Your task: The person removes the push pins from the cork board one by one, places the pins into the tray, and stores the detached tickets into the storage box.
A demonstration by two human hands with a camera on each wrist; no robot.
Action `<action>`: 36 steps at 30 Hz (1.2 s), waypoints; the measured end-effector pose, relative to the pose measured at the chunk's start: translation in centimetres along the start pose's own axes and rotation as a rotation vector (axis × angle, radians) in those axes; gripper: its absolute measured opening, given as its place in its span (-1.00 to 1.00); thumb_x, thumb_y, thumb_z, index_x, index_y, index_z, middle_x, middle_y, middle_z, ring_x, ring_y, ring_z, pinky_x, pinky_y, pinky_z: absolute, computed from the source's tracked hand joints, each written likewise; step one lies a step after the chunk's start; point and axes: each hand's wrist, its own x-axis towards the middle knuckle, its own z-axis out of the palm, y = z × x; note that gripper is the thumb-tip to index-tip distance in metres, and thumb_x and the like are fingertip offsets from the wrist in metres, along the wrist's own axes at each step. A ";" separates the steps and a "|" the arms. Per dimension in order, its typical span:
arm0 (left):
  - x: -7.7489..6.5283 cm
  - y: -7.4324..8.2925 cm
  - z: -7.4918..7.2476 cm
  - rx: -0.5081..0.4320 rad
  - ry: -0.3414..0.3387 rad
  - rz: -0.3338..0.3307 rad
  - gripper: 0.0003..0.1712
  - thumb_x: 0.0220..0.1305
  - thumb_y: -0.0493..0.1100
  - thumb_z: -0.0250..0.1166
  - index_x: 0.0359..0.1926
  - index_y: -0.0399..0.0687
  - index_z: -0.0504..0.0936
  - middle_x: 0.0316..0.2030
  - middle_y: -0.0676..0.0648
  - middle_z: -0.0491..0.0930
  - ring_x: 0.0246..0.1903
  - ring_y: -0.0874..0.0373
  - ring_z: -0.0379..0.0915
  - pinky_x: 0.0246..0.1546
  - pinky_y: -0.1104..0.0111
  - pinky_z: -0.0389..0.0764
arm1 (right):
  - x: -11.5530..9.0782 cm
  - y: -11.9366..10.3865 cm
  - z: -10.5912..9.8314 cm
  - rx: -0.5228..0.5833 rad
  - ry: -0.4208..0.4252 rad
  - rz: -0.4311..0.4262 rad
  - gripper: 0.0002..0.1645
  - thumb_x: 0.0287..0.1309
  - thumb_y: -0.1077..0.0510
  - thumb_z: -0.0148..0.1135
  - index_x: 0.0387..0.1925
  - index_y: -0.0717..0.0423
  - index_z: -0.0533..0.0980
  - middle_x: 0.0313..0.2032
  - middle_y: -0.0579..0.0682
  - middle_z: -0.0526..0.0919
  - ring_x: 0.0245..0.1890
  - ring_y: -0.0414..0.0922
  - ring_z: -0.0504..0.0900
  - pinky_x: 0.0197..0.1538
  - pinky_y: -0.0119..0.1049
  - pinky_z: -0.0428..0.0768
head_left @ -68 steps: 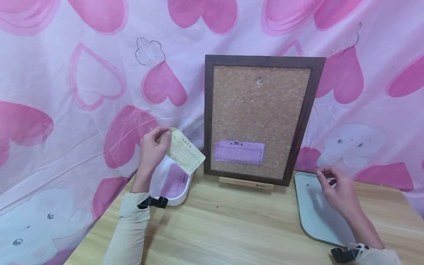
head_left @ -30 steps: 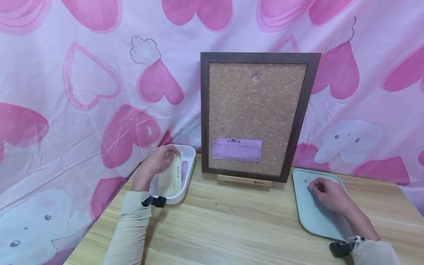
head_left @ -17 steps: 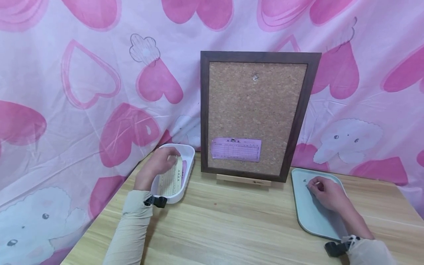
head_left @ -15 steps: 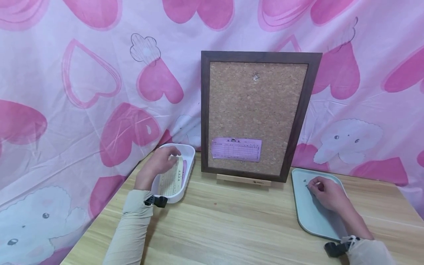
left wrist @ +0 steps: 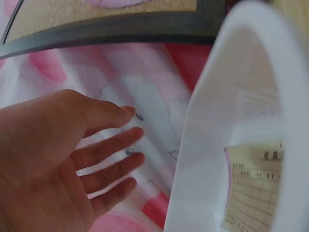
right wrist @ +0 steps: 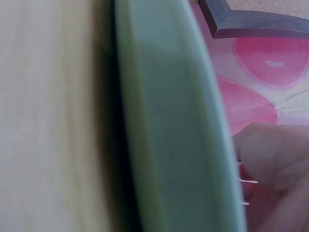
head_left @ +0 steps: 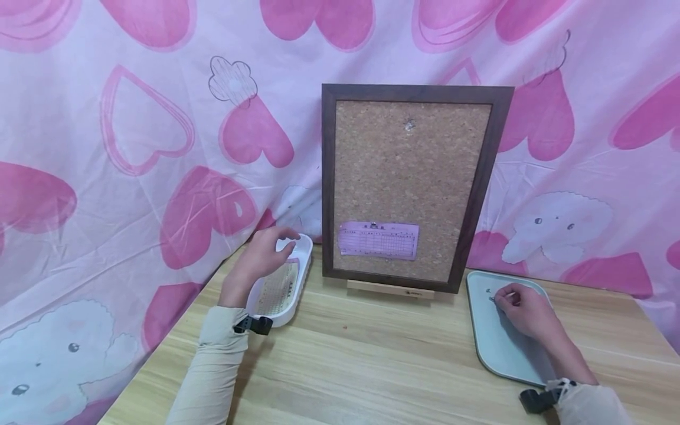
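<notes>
My left hand (head_left: 264, 254) hovers over the white box (head_left: 303, 268), thumb and fingers spread apart and holding nothing. In the left wrist view its fingers (left wrist: 116, 169) are loosely extended beside the box wall. A yellow printed slip (head_left: 280, 287) lies in the box on a purple slip, of which only an edge shows. My right hand (head_left: 526, 307) is low over the pale green tray (head_left: 504, 348), thumb and forefinger pinching a small pin (head_left: 491, 298). Another small pin (head_left: 488, 290) lies close by on the tray. The right wrist view shows curled fingers; the pin is hidden there.
A framed cork board (head_left: 409, 177) stands between box and tray on a wooden stand (head_left: 390, 288). A purple printed slip (head_left: 378, 240) is fixed near its bottom, and a small shiny cluster (head_left: 409, 124) sits near its top. A pink heart curtain (head_left: 133, 236) hangs behind the table (head_left: 361, 366).
My left hand lowered the yellow slip into the white box, let go of it and rose slightly, fingers spreading. My right hand came down to the tray, where a second pin now shows at its fingertips.
</notes>
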 end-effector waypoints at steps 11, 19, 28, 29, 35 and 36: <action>0.5 2.2 0.2 -0.100 0.149 0.147 -0.80 0.46 -0.32 0.35 0.05 -0.22 0.75 -0.02 -0.21 0.82 0.02 -0.12 0.78 0.19 -0.09 0.73 | 0.2 -0.4 -0.2 0.034 0.054 -0.016 -0.78 0.45 0.18 0.30 -0.06 0.28 0.67 -0.22 0.17 0.76 -0.27 -0.05 0.66 -0.39 -0.38 0.55; 0.7 3.7 0.4 -0.169 0.213 0.191 -0.80 0.46 -0.30 0.36 0.04 -0.24 0.75 -0.02 -0.17 0.81 -0.02 -0.07 0.80 0.19 0.03 0.76 | 0.0 -2.4 -0.8 0.046 0.208 -0.058 -0.67 0.51 0.02 0.32 0.02 0.23 0.63 -0.21 0.21 0.76 -0.29 -0.13 0.64 -0.38 -0.45 0.53; 0.7 5.0 0.9 -0.200 0.238 0.205 -0.84 0.44 -0.31 0.37 -0.02 -0.25 0.75 -0.09 -0.16 0.80 -0.11 -0.05 0.81 0.11 0.05 0.80 | -0.4 -5.8 -0.5 0.098 0.476 -0.190 -0.80 0.38 0.13 0.45 -0.11 0.19 0.68 -0.37 0.06 0.74 -0.36 -0.64 0.41 -0.33 -0.68 0.44; 0.7 5.1 1.0 -0.205 0.241 0.213 -0.85 0.44 -0.31 0.37 -0.02 -0.25 0.75 -0.09 -0.17 0.80 -0.12 -0.05 0.81 0.08 0.04 0.81 | -0.4 -6.2 -0.5 0.110 0.496 -0.207 -0.82 0.36 0.16 0.46 -0.12 0.19 0.68 -0.37 0.06 0.74 -0.35 -0.65 0.42 -0.33 -0.69 0.46; 0.7 5.8 1.4 -0.236 0.251 0.237 -0.88 0.44 -0.32 0.38 -0.05 -0.22 0.74 -0.08 -0.16 0.80 -0.14 -0.04 0.80 -0.06 0.06 0.84 | -0.8 -8.7 -0.6 0.160 0.572 -0.295 -0.86 0.27 0.26 0.51 -0.18 0.17 0.69 -0.41 0.02 0.74 -0.35 -0.66 0.45 -0.33 -0.73 0.49; 0.8 6.0 1.5 -0.240 0.256 0.238 -0.88 0.44 -0.33 0.38 -0.05 -0.22 0.74 -0.08 -0.15 0.80 -0.14 -0.04 0.80 -0.07 0.06 0.84 | -0.9 -9.2 -0.6 0.165 0.579 -0.309 -0.87 0.26 0.27 0.51 -0.18 0.17 0.70 -0.41 0.01 0.74 -0.35 -0.66 0.45 -0.32 -0.73 0.49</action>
